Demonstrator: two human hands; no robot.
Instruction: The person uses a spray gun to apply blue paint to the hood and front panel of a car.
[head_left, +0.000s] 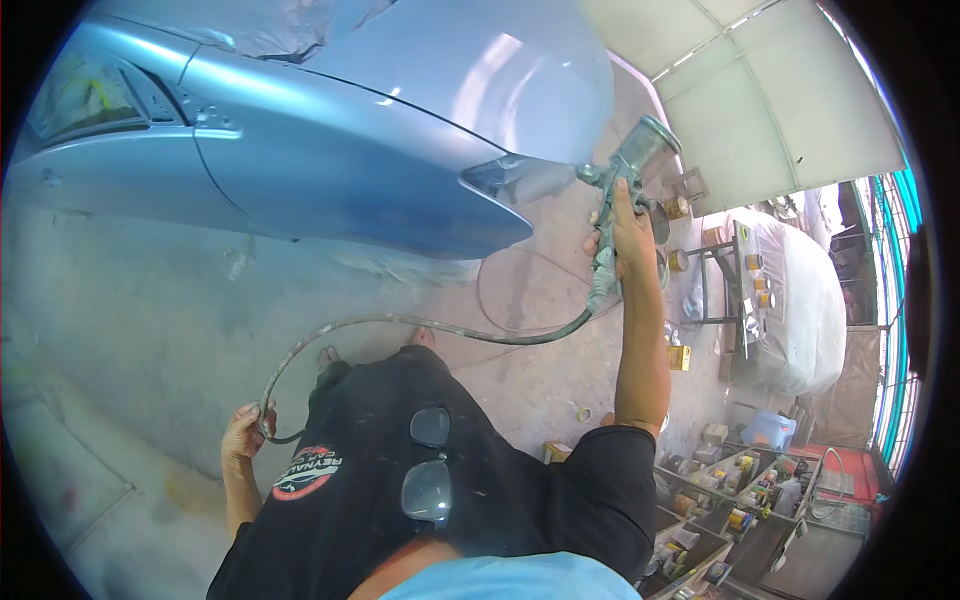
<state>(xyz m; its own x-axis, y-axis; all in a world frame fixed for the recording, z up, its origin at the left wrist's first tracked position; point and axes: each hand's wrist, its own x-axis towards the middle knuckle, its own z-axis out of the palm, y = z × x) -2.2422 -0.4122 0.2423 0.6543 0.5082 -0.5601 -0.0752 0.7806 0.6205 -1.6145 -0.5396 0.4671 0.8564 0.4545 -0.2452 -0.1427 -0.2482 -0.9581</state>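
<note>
My right hand [632, 238] is closed around the handle of a spray gun [640, 150], raised at arm's length beside the front end of a glossy light-blue car [340, 160]. A metal cup sits on the gun, which has grey paint residue on it. From the handle's bottom an air hose [400, 319] arcs down to the left. Low at my left side, my left hand [243, 432] pinches that hose and keeps a loop of it off the floor. The car's headlight opening [500, 180] is just left of the gun. Plastic sheeting covers the windshield area.
To the right stand a metal stand [738, 290] with small cans and a vehicle under a pale cover [800, 300]. Shelves crowded with cans and bottles [740, 490] fill the lower right. A yellow can [679, 357] and more hose lie on the concrete floor [180, 330].
</note>
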